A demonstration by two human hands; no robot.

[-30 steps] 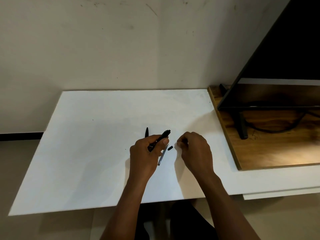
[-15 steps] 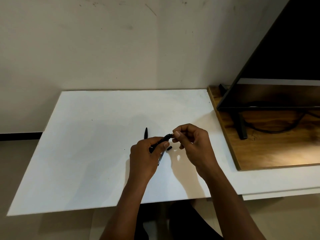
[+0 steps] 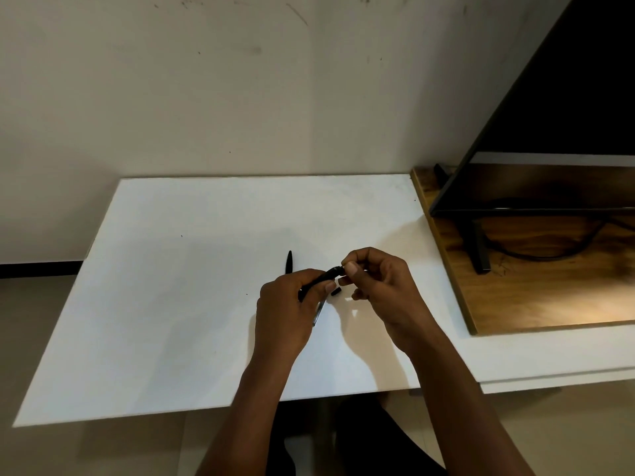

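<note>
My left hand (image 3: 287, 304) grips a black pen barrel (image 3: 321, 279) that slants up to the right above the white table (image 3: 171, 304). My right hand (image 3: 381, 286) pinches the barrel's upper end between thumb and forefinger; whether a small part sits in that pinch I cannot tell. A thin grey refill (image 3: 319, 312) lies on the table under my left hand, partly hidden. A small black piece (image 3: 335, 292) lies just below the two hands. Another black pen part (image 3: 289, 262), pointed, lies further back on the table.
A wooden board (image 3: 515, 304) lies at the right on the table and carries a dark monitor (image 3: 549, 132) on a black stand (image 3: 478, 249) with a cable. A wall stands behind the table. The table's front edge is near my arms.
My right hand rose from the table surface to the barrel's upper end and now pinches it. My left hand kept holding the barrel, shifting only slightly.
</note>
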